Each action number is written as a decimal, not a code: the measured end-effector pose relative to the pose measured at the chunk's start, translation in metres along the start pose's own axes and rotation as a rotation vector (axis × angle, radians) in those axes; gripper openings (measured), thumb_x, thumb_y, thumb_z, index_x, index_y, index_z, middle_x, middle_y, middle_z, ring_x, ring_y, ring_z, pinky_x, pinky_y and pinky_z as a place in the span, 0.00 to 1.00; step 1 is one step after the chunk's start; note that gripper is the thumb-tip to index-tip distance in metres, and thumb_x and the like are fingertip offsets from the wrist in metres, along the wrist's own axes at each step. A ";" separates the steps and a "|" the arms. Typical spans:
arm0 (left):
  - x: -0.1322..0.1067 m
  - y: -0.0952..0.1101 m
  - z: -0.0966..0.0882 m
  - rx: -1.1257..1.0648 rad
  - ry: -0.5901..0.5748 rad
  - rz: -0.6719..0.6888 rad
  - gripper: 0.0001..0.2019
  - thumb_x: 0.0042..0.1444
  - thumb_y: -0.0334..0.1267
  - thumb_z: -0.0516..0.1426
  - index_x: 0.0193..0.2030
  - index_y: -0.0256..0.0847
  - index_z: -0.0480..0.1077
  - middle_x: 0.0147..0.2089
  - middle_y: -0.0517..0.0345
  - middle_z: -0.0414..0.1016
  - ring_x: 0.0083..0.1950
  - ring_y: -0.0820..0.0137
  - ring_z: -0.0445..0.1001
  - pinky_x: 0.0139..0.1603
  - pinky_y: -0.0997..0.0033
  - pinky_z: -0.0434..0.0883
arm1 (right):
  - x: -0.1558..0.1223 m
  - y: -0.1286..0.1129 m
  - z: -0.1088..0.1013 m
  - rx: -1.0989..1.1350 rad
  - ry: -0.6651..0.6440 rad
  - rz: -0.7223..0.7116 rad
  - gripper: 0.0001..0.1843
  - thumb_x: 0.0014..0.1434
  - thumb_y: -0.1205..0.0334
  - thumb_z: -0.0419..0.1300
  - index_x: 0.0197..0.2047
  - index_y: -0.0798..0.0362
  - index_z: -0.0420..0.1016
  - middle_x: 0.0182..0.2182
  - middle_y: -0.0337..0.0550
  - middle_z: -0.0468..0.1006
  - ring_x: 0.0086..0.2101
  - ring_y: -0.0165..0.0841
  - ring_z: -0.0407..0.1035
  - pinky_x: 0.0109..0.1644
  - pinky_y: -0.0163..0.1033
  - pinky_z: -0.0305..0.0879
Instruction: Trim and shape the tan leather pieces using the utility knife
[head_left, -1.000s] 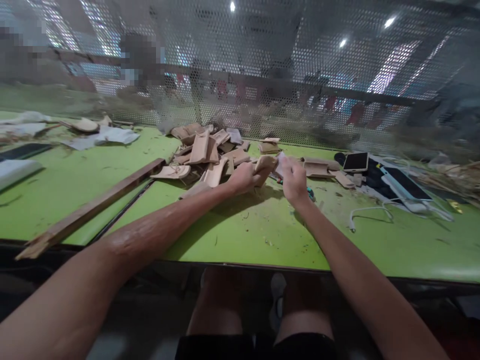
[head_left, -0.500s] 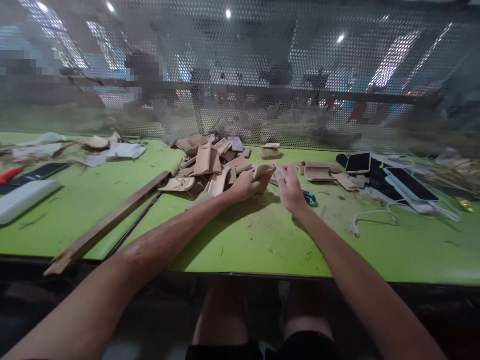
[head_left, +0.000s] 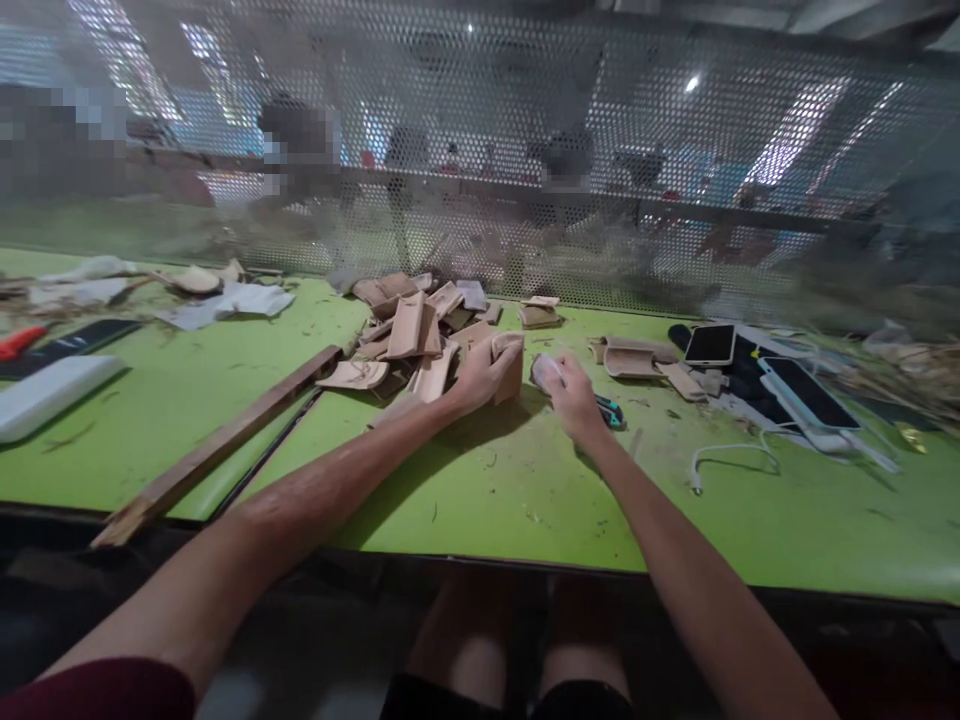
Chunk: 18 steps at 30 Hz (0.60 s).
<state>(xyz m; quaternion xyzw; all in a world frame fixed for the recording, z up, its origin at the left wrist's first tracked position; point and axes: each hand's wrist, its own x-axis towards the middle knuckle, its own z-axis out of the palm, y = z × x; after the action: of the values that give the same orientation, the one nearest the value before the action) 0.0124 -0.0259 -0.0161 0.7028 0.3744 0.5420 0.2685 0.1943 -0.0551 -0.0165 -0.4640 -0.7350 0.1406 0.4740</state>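
My left hand (head_left: 480, 372) is closed around a folded tan leather piece (head_left: 509, 362), held upright just above the green table (head_left: 465, 470). My right hand (head_left: 574, 398) is beside it, fingers curled over a small pale grey scrap (head_left: 545, 370) that rests low near the table. A heap of similar tan leather pieces (head_left: 420, 325) lies just behind and left of my left hand. A teal-handled tool (head_left: 609, 410) lies on the table under my right hand's far side.
A long wooden strip (head_left: 225, 440) lies diagonally at left. Phones (head_left: 710, 344) (head_left: 806, 393) and a white cable (head_left: 731, 455) sit at right, more leather parts (head_left: 634, 355) between. A white slab (head_left: 45, 395) is far left. Perforated metal screen (head_left: 525, 150) closes the table's back.
My hands have separated: the right hand dropped toward the table with the pale scrap, the left turned the leather piece upright. The camera tilted slightly.
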 end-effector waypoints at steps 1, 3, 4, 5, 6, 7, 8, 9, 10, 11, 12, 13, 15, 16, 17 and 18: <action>0.000 0.001 0.000 0.002 0.001 -0.005 0.17 0.68 0.47 0.53 0.46 0.34 0.75 0.47 0.47 0.80 0.49 0.64 0.76 0.55 0.63 0.71 | 0.000 0.000 0.001 0.015 -0.004 0.010 0.15 0.65 0.51 0.50 0.31 0.50 0.67 0.33 0.41 0.68 0.35 0.35 0.64 0.44 0.42 0.62; -0.002 0.003 -0.001 0.008 0.002 -0.015 0.17 0.68 0.46 0.53 0.49 0.33 0.75 0.48 0.47 0.80 0.50 0.63 0.76 0.55 0.63 0.72 | -0.001 0.001 0.004 0.049 -0.003 0.035 0.15 0.64 0.50 0.50 0.31 0.50 0.67 0.32 0.41 0.67 0.34 0.35 0.64 0.43 0.41 0.62; -0.002 0.006 -0.002 0.011 -0.007 -0.019 0.17 0.68 0.46 0.54 0.50 0.33 0.75 0.49 0.48 0.80 0.50 0.63 0.76 0.55 0.63 0.72 | -0.002 0.001 0.006 0.066 0.009 0.050 0.16 0.64 0.50 0.50 0.31 0.50 0.67 0.31 0.40 0.68 0.34 0.35 0.64 0.43 0.41 0.62; -0.003 0.008 -0.003 0.016 -0.016 -0.013 0.17 0.67 0.45 0.54 0.51 0.34 0.75 0.49 0.48 0.80 0.51 0.63 0.76 0.55 0.63 0.71 | -0.003 0.001 0.008 0.082 0.033 0.067 0.16 0.64 0.50 0.50 0.31 0.50 0.67 0.31 0.40 0.67 0.34 0.36 0.63 0.42 0.41 0.62; -0.004 0.011 -0.003 0.026 -0.028 0.000 0.17 0.68 0.46 0.54 0.50 0.34 0.75 0.49 0.49 0.80 0.50 0.63 0.76 0.54 0.64 0.71 | -0.004 0.002 0.009 0.100 0.059 0.082 0.15 0.64 0.50 0.51 0.32 0.50 0.68 0.31 0.40 0.68 0.34 0.36 0.63 0.42 0.41 0.62; -0.005 0.015 -0.004 0.037 -0.051 0.022 0.17 0.68 0.46 0.53 0.49 0.34 0.76 0.47 0.50 0.80 0.49 0.64 0.76 0.53 0.64 0.72 | -0.004 0.002 0.011 0.117 0.080 0.091 0.15 0.64 0.49 0.51 0.32 0.50 0.68 0.31 0.40 0.68 0.34 0.36 0.64 0.42 0.41 0.62; -0.006 0.018 -0.004 0.055 -0.083 0.046 0.17 0.68 0.46 0.53 0.48 0.35 0.76 0.46 0.50 0.80 0.48 0.64 0.76 0.52 0.65 0.72 | -0.005 0.001 0.011 0.129 0.097 0.096 0.16 0.64 0.49 0.51 0.33 0.50 0.69 0.31 0.40 0.68 0.34 0.36 0.64 0.42 0.41 0.63; -0.006 0.021 -0.004 0.072 -0.106 0.070 0.17 0.68 0.46 0.53 0.47 0.35 0.77 0.45 0.50 0.80 0.47 0.64 0.76 0.51 0.65 0.72 | -0.005 -0.001 0.011 0.136 0.109 0.099 0.16 0.65 0.49 0.51 0.33 0.50 0.70 0.31 0.40 0.69 0.34 0.36 0.64 0.42 0.42 0.64; -0.007 0.023 -0.004 0.084 -0.120 0.095 0.17 0.68 0.45 0.53 0.47 0.35 0.77 0.44 0.50 0.80 0.47 0.64 0.76 0.51 0.65 0.71 | -0.006 -0.004 0.010 0.137 0.117 0.099 0.17 0.65 0.49 0.51 0.35 0.51 0.72 0.32 0.41 0.69 0.35 0.36 0.65 0.43 0.42 0.65; -0.008 0.026 -0.003 0.100 -0.132 0.115 0.17 0.68 0.45 0.52 0.46 0.36 0.78 0.44 0.51 0.80 0.46 0.64 0.75 0.50 0.65 0.71 | -0.006 -0.008 0.008 0.132 0.127 0.096 0.17 0.66 0.49 0.50 0.37 0.51 0.74 0.34 0.42 0.70 0.36 0.36 0.66 0.45 0.43 0.66; -0.008 0.028 -0.003 0.112 -0.138 0.130 0.16 0.68 0.44 0.52 0.46 0.37 0.78 0.43 0.51 0.80 0.46 0.64 0.75 0.50 0.66 0.71 | -0.005 -0.013 0.006 0.125 0.141 0.086 0.19 0.67 0.49 0.49 0.41 0.52 0.76 0.35 0.44 0.71 0.38 0.37 0.67 0.47 0.44 0.66; -0.008 0.030 -0.002 0.124 -0.145 0.139 0.16 0.68 0.43 0.52 0.45 0.37 0.78 0.43 0.52 0.80 0.45 0.64 0.75 0.50 0.66 0.71 | -0.004 -0.018 0.003 0.116 0.158 0.069 0.20 0.67 0.49 0.48 0.45 0.52 0.77 0.37 0.45 0.72 0.40 0.38 0.68 0.49 0.45 0.66; -0.009 0.033 0.000 0.141 -0.158 0.144 0.15 0.68 0.43 0.52 0.44 0.38 0.78 0.42 0.52 0.80 0.44 0.65 0.75 0.48 0.67 0.71 | 0.000 -0.028 -0.001 0.094 0.204 0.011 0.22 0.69 0.50 0.47 0.51 0.52 0.77 0.40 0.48 0.74 0.44 0.40 0.69 0.52 0.46 0.66; -0.009 0.034 0.001 0.146 -0.163 0.142 0.15 0.67 0.43 0.52 0.44 0.37 0.78 0.42 0.52 0.80 0.44 0.65 0.75 0.47 0.67 0.71 | 0.001 -0.032 -0.003 0.076 0.223 -0.022 0.22 0.69 0.50 0.47 0.52 0.52 0.78 0.41 0.48 0.74 0.44 0.40 0.69 0.53 0.46 0.66; -0.009 0.034 0.003 0.149 -0.166 0.140 0.15 0.67 0.43 0.52 0.43 0.37 0.78 0.42 0.52 0.80 0.43 0.65 0.75 0.46 0.67 0.71 | 0.003 -0.034 -0.005 0.058 0.228 -0.051 0.22 0.69 0.50 0.48 0.51 0.52 0.78 0.40 0.48 0.74 0.43 0.40 0.69 0.52 0.46 0.66; -0.010 0.035 0.004 0.151 -0.163 0.137 0.15 0.67 0.43 0.52 0.43 0.37 0.78 0.41 0.52 0.79 0.43 0.65 0.75 0.46 0.67 0.71 | 0.003 -0.034 -0.006 0.042 0.216 -0.073 0.22 0.69 0.50 0.48 0.49 0.52 0.78 0.38 0.47 0.74 0.42 0.40 0.69 0.51 0.46 0.66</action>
<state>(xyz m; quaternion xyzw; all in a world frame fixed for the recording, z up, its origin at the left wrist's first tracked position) 0.0227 -0.0538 0.0048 0.7866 0.3424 0.4705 0.2067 0.1797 -0.0720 0.0105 -0.4395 -0.6929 0.0878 0.5648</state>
